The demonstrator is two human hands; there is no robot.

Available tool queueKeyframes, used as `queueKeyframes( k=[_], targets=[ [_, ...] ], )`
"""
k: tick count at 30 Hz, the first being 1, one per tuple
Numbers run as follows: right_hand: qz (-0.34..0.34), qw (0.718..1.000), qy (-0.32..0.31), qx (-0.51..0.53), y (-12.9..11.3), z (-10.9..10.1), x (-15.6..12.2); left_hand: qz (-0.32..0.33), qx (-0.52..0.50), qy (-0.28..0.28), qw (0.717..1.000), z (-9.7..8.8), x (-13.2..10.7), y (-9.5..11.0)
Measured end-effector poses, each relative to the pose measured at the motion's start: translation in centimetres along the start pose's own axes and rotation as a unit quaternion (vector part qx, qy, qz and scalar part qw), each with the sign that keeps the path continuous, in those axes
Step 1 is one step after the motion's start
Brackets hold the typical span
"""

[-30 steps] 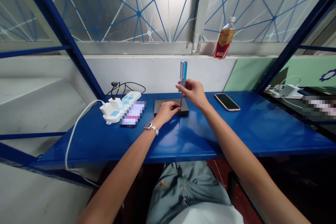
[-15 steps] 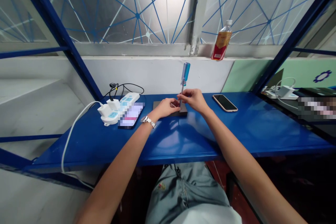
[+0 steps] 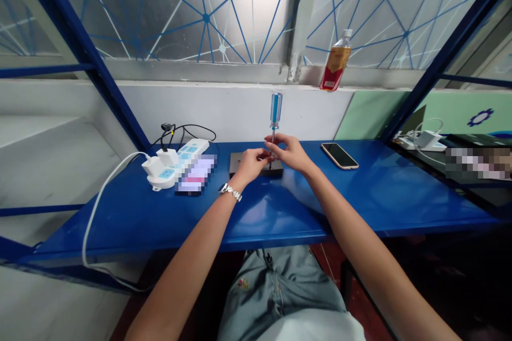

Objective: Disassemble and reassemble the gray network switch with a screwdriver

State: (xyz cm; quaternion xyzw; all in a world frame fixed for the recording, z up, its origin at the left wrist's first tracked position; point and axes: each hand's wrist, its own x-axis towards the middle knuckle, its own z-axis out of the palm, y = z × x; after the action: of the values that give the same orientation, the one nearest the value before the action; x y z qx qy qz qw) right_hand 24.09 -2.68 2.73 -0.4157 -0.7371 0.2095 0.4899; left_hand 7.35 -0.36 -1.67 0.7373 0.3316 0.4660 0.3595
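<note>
A screwdriver (image 3: 276, 110) with a clear and blue handle stands nearly upright, handle at the top. Its tip points down at a dark, flat rectangular block (image 3: 236, 160) on the blue table. My right hand (image 3: 291, 151) pinches the metal shaft below the handle, its fingers closed. Lower down, my left hand (image 3: 251, 165) reaches over the block, thumb and fingers brought together at the shaft. A silver watch is on my left wrist. My fingers hide part of the block; what the tip touches is too small to make out.
Left of the block lie a phone with a lit, blurred screen (image 3: 197, 173) and a white power strip (image 3: 194, 147) with plugs and cables. A dark-screened phone (image 3: 340, 155) lies to the right. On the ledge behind stands a drink bottle (image 3: 336, 64). Blue frame posts rise at both sides.
The screwdriver has gone from leaning right to nearly upright. My left hand's fingers have lifted from the block toward the shaft, and my right hand has shifted slightly left.
</note>
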Motion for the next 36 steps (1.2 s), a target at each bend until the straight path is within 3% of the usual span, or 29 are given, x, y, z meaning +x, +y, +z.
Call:
queueKeyframes(
  k=[3,6,9,14,19,22,26,30,32,36],
  targets=[
    [0.031,0.995,-0.053,0.074,0.2,-0.7,-0.3,0.015,0.008,-0.026,1.0,-0.1,0.0,0.3],
    [0.054,0.992,-0.056,0.098,0.3,-0.9,-0.4,0.022,0.024,-0.04,0.999,0.0,-0.1,0.5],
    [0.037,0.997,-0.019,0.072,0.2,-0.7,-0.2,0.023,0.045,-0.031,0.998,0.2,-0.3,0.5],
    [0.012,0.998,0.069,-0.004,0.0,0.4,0.1,0.003,0.068,0.056,0.996,0.8,-0.5,0.5],
    [0.028,0.993,0.102,-0.051,-0.1,1.1,0.2,-0.019,0.052,0.069,0.996,0.9,-0.3,-0.1],
    [0.015,0.996,0.063,-0.054,0.0,1.0,0.1,-0.014,0.03,0.042,0.999,0.7,-0.2,-0.1],
    [0.03,0.998,-0.024,0.052,-0.1,0.4,-0.2,0.004,0.02,-0.011,1.0,0.3,-0.4,0.3],
    [0.039,0.996,-0.033,0.078,-0.2,-0.2,-0.3,0.004,0.026,-0.043,0.999,0.3,-0.5,0.6],
    [0.026,0.998,-0.008,0.049,-0.1,-0.3,-0.3,0.002,0.036,-0.022,0.999,0.5,-0.6,0.7],
    [-0.004,0.998,0.062,0.01,0.2,0.2,0.0,0.001,0.069,0.075,0.995,1.1,-0.8,0.8]
  ],
)
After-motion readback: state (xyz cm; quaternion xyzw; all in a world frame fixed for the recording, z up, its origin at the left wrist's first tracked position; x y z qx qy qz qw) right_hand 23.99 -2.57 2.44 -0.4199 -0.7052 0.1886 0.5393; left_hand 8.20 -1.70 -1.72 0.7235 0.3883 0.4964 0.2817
